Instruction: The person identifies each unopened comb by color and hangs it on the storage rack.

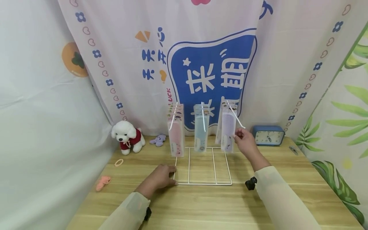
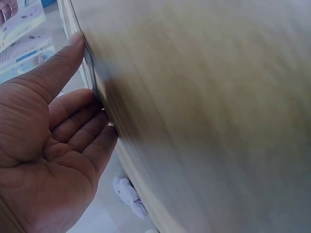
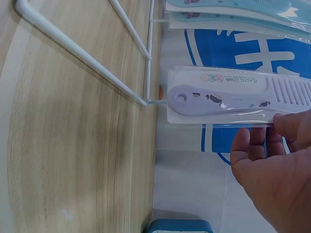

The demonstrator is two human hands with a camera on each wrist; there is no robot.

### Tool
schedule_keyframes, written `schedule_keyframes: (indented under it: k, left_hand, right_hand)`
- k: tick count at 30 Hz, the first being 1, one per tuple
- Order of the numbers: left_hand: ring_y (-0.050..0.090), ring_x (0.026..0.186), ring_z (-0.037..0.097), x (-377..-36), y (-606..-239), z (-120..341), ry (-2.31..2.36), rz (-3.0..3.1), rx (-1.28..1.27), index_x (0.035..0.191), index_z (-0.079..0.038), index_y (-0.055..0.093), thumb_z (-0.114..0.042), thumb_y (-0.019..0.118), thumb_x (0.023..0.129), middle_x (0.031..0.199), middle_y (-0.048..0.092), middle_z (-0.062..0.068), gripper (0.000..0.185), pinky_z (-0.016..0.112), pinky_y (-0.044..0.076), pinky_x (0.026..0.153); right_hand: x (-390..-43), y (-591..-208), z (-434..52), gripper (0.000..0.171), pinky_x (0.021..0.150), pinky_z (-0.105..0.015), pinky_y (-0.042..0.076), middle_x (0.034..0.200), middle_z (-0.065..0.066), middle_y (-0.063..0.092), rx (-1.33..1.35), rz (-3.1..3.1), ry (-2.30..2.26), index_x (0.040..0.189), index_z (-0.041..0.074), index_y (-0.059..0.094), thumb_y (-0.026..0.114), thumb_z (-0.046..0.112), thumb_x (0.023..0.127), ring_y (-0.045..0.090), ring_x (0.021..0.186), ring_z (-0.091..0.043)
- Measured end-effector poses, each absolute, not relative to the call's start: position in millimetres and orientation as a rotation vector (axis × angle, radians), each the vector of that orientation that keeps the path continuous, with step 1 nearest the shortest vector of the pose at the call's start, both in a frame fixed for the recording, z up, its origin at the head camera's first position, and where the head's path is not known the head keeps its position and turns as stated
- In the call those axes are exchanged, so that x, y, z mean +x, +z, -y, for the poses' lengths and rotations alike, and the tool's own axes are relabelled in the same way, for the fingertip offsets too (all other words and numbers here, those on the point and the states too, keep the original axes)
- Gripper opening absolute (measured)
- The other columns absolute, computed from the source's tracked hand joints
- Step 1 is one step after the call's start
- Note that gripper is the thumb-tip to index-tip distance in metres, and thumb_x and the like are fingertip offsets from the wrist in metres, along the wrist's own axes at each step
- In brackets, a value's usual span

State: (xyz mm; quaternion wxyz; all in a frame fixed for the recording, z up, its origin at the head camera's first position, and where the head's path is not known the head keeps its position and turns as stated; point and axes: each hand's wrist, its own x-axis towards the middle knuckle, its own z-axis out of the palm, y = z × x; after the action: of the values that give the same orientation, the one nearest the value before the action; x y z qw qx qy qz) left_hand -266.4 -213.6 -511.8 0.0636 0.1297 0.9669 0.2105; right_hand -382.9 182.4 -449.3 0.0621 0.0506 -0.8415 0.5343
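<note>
A white wire display rack (image 1: 201, 184) stands on the wooden table, its flat base toward me and three hooks sticking out. My left hand (image 1: 161, 176) holds the base at its front left corner; in the left wrist view the thumb and fingertips (image 2: 111, 130) meet the wire low at the table. On the right hook hang purple plastic combs in clear packs. My right hand (image 1: 244, 140) pinches the side edge of the front purple comb (image 3: 214, 101). Pink comb packs (image 1: 176, 137) hang on the left hook and blue comb packs (image 1: 201, 134) on the middle one.
A blue alarm clock (image 1: 268, 135) stands right of the rack. Left of it are a white plush dog (image 1: 127, 136) in red, a small purple plush (image 1: 158, 140), a hair tie (image 1: 118, 162) and an orange-pink item (image 1: 103, 183). A printed curtain (image 1: 129, 41) hangs behind.
</note>
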Motion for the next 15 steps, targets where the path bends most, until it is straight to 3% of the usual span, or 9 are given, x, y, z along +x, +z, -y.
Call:
schedule_keyframes:
  k: [4,10,15]
  left_hand:
    - [0.062,0.140,0.044,-267.3,-515.5,213.6,0.655,-2.915,0.392,0.141,-0.002,0.072,-0.029,0.095,0.087,0.145,0.070,0.021,0.065,0.057,0.049,0.120]
    - [0.062,0.139,0.044,-267.9,-517.3,213.5,0.673,-2.911,0.381,0.140,-0.003,0.072,-0.030,0.096,0.086,0.144,0.070,0.021,0.065,0.057,0.049,0.120]
    - [0.060,0.141,0.044,-268.3,-515.7,215.2,0.671,-2.909,0.346,0.142,-0.004,0.071,-0.030,0.096,0.086,0.146,0.069,0.020,0.066,0.057,0.047,0.122]
  right_hand:
    - [-386.3,-452.5,-181.7,0.023,0.082,-0.023,0.056,0.123,-0.021,0.067,0.168,2.579,1.548,0.128,-0.003,0.061,0.060,0.011,0.111,0.064,0.108,-0.028]
    - [-385.4,-455.4,-181.7,0.027,0.089,-0.027,0.058,0.129,-0.021,0.065,0.142,2.579,1.576,0.134,-0.002,0.060,0.059,0.012,0.112,0.063,0.114,-0.029]
    - [-381.7,-458.0,-183.2,0.028,0.087,-0.021,0.057,0.128,-0.022,0.066,0.132,2.526,1.599,0.135,-0.004,0.060,0.061,0.010,0.110,0.063,0.113,-0.028]
